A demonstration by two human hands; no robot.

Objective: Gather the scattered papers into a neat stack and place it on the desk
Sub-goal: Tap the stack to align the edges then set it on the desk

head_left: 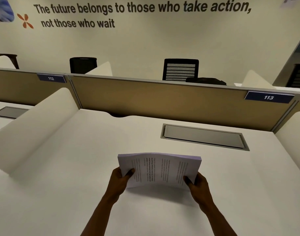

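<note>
A stack of printed white papers (pixel 160 168) is held above the white desk (pixel 77 176), its far edge aligned and the top sheet bowed slightly upward. My left hand (pixel 119 180) grips the stack's left side with the thumb on top. My right hand (pixel 197 183) grips the right side the same way. The near edge of the stack hangs a little above the desk and casts a shadow on it. No loose sheets show elsewhere on the desk.
A grey cable-tray lid (pixel 203 137) is set into the desk at the back right. A tan partition (pixel 162 99) with label 113 closes the far edge. White curved dividers (pixel 35 130) flank both sides. Black office chairs (pixel 180 69) stand beyond.
</note>
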